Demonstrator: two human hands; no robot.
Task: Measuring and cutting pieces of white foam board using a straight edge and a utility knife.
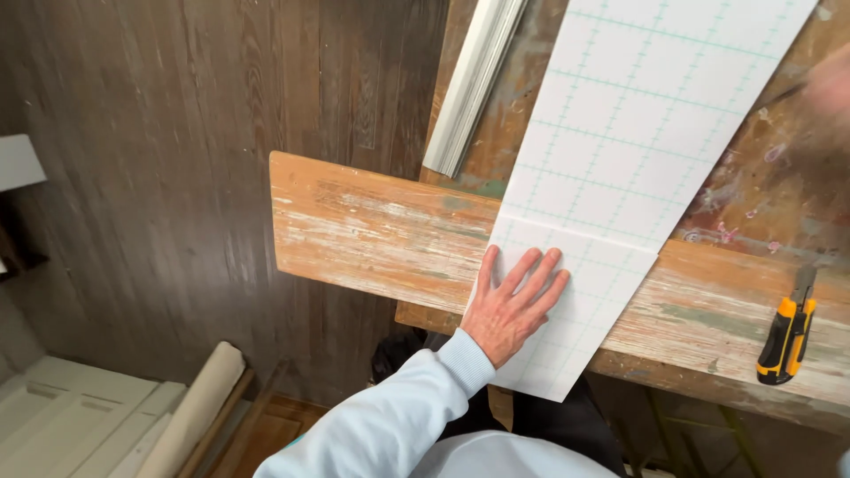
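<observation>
left hand [512,305] flat, fingers spread, pressing white gridded board [620,168] onto worn plank [372,235] across desk [761,186]. right hand [828,88] a blur at frame edge, grip unreadable. risk: board sliding if pressure eases; utility knife [786,335] near plank edge could drop.

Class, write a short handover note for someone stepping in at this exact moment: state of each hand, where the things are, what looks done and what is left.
Left hand: flat, fingers spread, pressing the near end of the white gridded board.
Right hand: only a blur at the right edge; what it holds cannot be told.
The board lies lengthwise across the worn wooden plank and the paint-stained workbench, its near end overhanging the edge.
Yellow and black utility knife: lying on the plank to the right, untouched.
Metal straightedge: on the bench, left of the board.
Done: a straight line crosses the board just beyond the fingers.
Left: the near piece is not separated.
</observation>
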